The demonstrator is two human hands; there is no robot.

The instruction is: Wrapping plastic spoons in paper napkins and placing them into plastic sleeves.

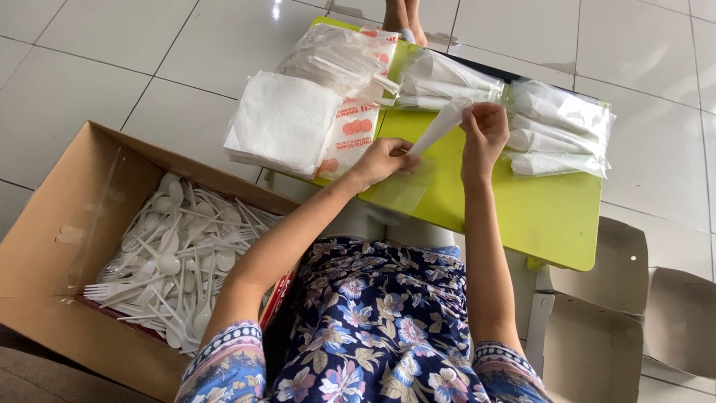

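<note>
Over the green table (522, 216), both hands pinch a rolled white napkin (440, 125). The left hand (384, 158) grips its lower end, the right hand (485, 130) its upper end. Its long axis slants, upper end pointing up-right, away from the person.

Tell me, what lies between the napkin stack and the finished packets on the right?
In the head view, both hands, left and right, holding a rolled napkin packet over the green table.
</note>
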